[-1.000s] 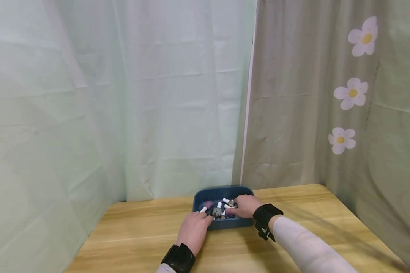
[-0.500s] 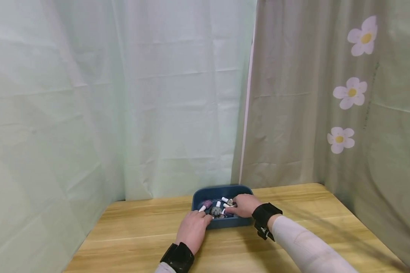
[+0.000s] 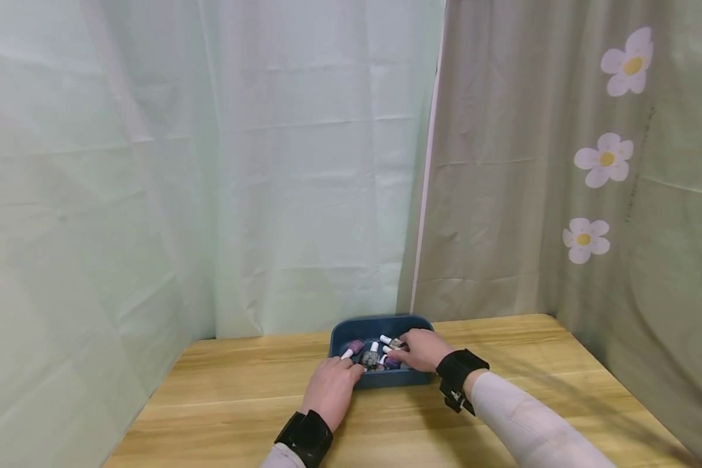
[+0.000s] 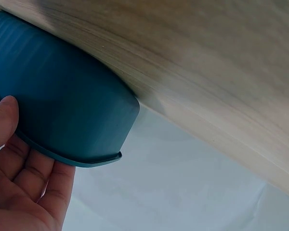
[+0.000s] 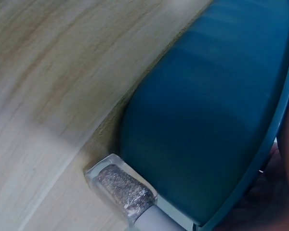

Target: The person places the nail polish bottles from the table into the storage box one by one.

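Note:
A dark blue bin [image 3: 380, 378] stands on the wooden table, holding several nail polish bottles with white caps. My left hand [image 3: 330, 389] grips the bin's near left rim. In the left wrist view, its thumb [image 4: 5, 118] lies against the outer wall, with the other fingers beyond the rim. My right hand [image 3: 424, 351] reaches over the right side into the bin, among the bottles. Its fingertips are hidden, so a hold cannot be made out. Near it lie a glitter bottle [image 3: 394, 342] and a purple bottle [image 3: 392, 362]. Further left are a dark speckled bottle [image 3: 370, 359] and another purple bottle [image 3: 357, 346].
Outside the bin, a glittery nail polish bottle [image 5: 127, 190] stands on the table close to the wall, seen only in the right wrist view. A pale curtain [image 3: 310, 195] hangs behind the table, and a flowered curtain [image 3: 491, 195] at the right.
My right hand has shifted slightly among the bottles, and the purple bottle beside its thumb shows more. The left hand keeps its place at the rim.

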